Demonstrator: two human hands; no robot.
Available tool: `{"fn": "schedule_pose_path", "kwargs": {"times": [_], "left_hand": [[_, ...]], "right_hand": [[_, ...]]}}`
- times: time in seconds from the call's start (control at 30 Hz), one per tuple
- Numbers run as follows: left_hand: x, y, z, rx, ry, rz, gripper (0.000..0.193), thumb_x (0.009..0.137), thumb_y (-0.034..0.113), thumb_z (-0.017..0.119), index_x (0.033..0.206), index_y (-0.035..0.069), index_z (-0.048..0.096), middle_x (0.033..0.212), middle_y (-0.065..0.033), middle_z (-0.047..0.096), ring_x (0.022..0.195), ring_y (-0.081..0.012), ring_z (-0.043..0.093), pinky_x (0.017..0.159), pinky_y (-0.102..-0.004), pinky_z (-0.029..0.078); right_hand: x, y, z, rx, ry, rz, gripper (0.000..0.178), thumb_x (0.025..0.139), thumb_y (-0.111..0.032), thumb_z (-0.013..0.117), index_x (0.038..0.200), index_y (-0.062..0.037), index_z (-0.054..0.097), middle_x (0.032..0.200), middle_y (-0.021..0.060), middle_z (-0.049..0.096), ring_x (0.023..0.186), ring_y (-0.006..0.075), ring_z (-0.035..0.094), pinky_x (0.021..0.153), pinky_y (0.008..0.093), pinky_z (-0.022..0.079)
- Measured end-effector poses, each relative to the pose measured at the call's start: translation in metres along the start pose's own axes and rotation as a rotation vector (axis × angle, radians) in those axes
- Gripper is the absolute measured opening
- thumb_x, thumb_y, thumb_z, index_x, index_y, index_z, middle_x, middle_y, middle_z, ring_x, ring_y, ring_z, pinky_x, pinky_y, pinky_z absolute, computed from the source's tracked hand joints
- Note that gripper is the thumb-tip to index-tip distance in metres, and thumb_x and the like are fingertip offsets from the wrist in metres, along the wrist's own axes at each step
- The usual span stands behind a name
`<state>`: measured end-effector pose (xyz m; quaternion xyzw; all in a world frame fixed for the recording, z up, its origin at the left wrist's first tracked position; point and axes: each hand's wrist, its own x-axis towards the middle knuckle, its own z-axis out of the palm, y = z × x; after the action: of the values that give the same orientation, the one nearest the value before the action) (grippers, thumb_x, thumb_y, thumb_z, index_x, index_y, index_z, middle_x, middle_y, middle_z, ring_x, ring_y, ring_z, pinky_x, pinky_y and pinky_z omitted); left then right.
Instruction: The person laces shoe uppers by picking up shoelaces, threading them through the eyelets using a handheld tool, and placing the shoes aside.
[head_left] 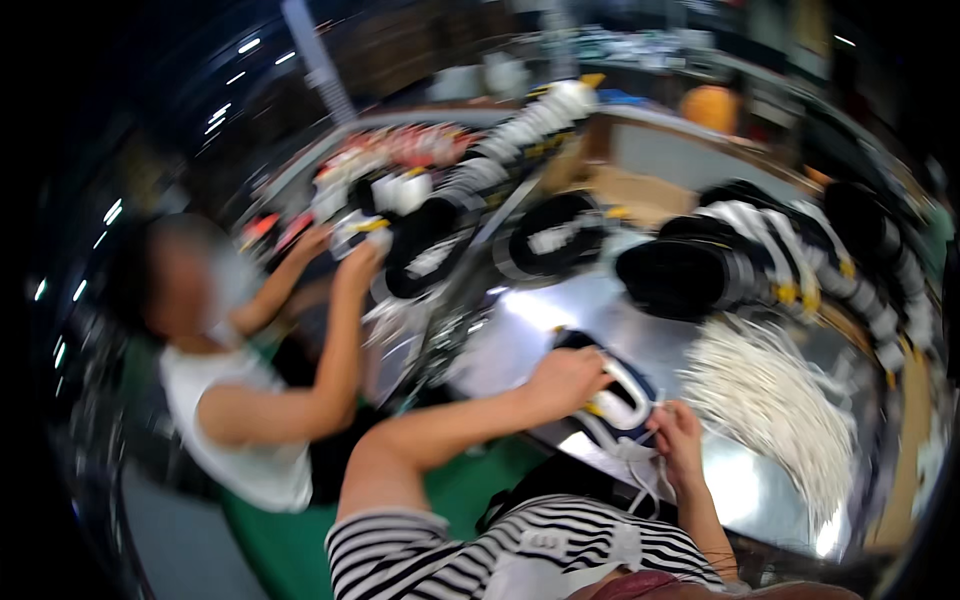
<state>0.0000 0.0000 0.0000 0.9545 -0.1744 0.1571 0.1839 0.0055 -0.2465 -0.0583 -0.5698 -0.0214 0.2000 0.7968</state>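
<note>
A dark blue and white shoe upper (637, 378) lies tilted over the metal tabletop in front of me. My left hand (568, 384) grips its far left side, with the fingers curled over the edge. At its near right side, my right hand (679, 436) pinches a white shoelace (640, 480) between thumb and fingers. Loose lace ends hang below the upper, towards my striped shirt. Motion blur hides how the lace runs through the eyelets. Just to the right of my right hand spreads a thick bundle of white laces (765, 410).
Stacked black and white shoe uppers (680, 275) stand along the table's far side, and another row (500, 150) runs away at the back. On the left, a co-worker in a white top (230, 400) handles a light-coloured upper (355, 235). A cardboard piece (635, 195) lies behind.
</note>
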Motion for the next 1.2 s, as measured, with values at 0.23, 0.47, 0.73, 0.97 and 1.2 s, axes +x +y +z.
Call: {"fn": "schedule_pose_path", "kwargs": {"times": [0.23,0.47,0.73,0.97,1.2], "left_hand": [[0.037,-0.045,-0.017,-0.223,-0.572,-0.305,0.067,0.090,0.062,0.055,0.099,-0.003,0.069,0.093,-0.0189,0.070,0.084,-0.0313,0.068,0.075,-0.0382,0.052],[0.039,-0.028,0.062,-1.324,-0.877,-0.738,0.053,0.096,0.050,0.056,0.118,0.003,0.065,0.118,-0.0098,0.067,0.108,-0.0183,0.062,0.097,-0.0293,0.046],[0.007,0.043,0.001,-1.642,-0.402,-0.984,0.055,0.100,0.042,0.050,0.129,-0.004,0.054,0.124,-0.0115,0.060,0.113,-0.0179,0.055,0.101,-0.0302,0.042],[0.001,0.032,0.014,-1.558,-0.327,-0.736,0.048,0.099,0.038,0.055,0.126,-0.002,0.057,0.117,-0.0098,0.063,0.109,-0.0168,0.057,0.098,-0.0292,0.044],[0.003,0.050,0.005,-1.379,-0.094,-0.707,0.022,0.094,0.017,0.066,0.110,0.002,0.067,0.102,-0.0042,0.069,0.089,-0.0106,0.064,0.078,-0.0232,0.051]], "right_hand": [[0.047,0.003,0.024,-0.076,-0.031,-0.153,0.004,0.095,-0.007,0.059,0.097,-0.0047,0.056,0.076,-0.0014,0.058,0.060,0.0008,0.043,0.054,0.0152,0.029],[0.031,0.010,0.012,-0.292,0.166,-0.324,0.008,0.093,-0.007,0.060,0.097,0.0001,0.059,0.083,0.0026,0.058,0.077,0.0095,0.055,0.073,0.0227,0.044],[0.006,-0.042,0.039,-0.047,0.067,-0.179,0.026,0.092,-0.008,0.064,0.114,-0.0030,0.052,0.088,0.0042,0.067,0.071,0.0058,0.054,0.062,0.0199,0.041],[0.008,-0.036,0.039,-0.166,0.040,-0.228,0.027,0.088,-0.005,0.069,0.108,-0.0016,0.050,0.081,0.0059,0.070,0.077,0.0078,0.063,0.072,0.0222,0.048],[0.001,-0.046,0.042,-0.481,0.060,-0.253,0.029,0.084,-0.008,0.072,0.104,-0.0033,0.051,0.079,0.0085,0.072,0.072,0.0129,0.067,0.067,0.0251,0.050]]}}
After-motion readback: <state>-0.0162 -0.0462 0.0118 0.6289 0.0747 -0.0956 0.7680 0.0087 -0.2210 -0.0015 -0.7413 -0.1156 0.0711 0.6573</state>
